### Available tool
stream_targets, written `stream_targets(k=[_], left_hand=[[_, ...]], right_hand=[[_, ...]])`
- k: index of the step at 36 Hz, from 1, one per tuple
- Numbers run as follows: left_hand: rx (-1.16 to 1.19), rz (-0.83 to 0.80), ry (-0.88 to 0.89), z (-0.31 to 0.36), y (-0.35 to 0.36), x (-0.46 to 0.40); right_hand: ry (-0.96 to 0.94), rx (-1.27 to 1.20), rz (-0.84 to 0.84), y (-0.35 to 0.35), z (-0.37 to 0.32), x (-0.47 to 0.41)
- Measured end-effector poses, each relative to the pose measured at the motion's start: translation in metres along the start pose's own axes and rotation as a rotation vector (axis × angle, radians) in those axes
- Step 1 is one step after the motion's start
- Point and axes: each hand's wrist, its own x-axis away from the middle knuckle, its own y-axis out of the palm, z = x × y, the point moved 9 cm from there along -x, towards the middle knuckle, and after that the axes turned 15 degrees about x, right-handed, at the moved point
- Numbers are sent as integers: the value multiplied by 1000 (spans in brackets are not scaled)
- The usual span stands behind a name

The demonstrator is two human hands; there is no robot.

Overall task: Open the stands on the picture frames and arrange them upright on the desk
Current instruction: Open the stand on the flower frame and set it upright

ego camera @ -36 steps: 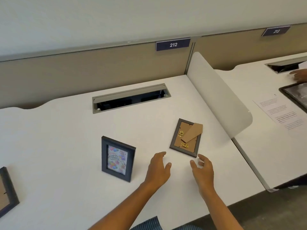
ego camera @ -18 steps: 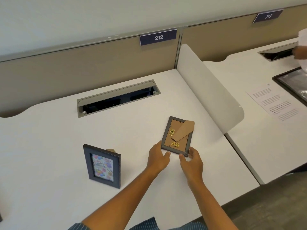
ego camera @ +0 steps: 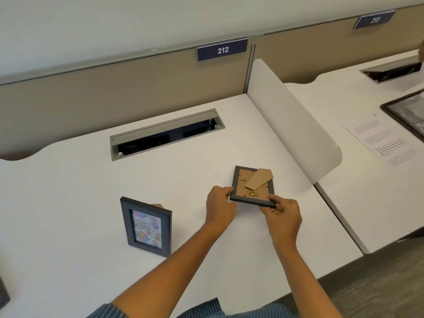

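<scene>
Brown cardboard back faces up on the face-down frame (ego camera: 253, 186), w/ its stand flap (ego camera: 259, 182) partly swung out, pointing up-right toward the white divider (ego camera: 296, 127). Vs 0.5 s ago: both hands now grip the frame, where before they only reached its near edge; near edge looks lifted off the counter (ego camera: 68, 171), though can't tell if the far edge still touches. Left hand (ego camera: 220, 208) pinches the near-left corner, fingers curled shut on the dark rim. Right hand (ego camera: 283, 216) holds the near-right corner, thumb on top of the rim, other fingers underneath. Frame's long axis runs near-to-far, tilted slightly left at the far end; it sits right of centre on the counter, just beside the divider. Standing frame (ego camera: 146, 227) w/ a birthday picture is upright to the left, well apart, picture side toward the person, stand tip visible behind it; same spot on the counter as before. Cable slot (ego camera: 167, 134) lies farther back.
</scene>
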Motion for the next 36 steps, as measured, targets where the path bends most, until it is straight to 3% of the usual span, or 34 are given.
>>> stream_targets(k=[15,18,24,29,36], left_hand=[[37,31,312,64,-45,16],[100,0,259,63,-48,19],[440,-93,-47,41,-47,38],[504,-63,-154,27,-60,53],[530,21,-226,14,-79,62]], right_hand=[[-331,72,45,-49,-46,3],[-241,-23,-65,-50,-52,9],[-40,-252,-188,-43,-58,24],[98,-396,-264,-38,-63,38],[187,-405,-399,-25,-66,53]])
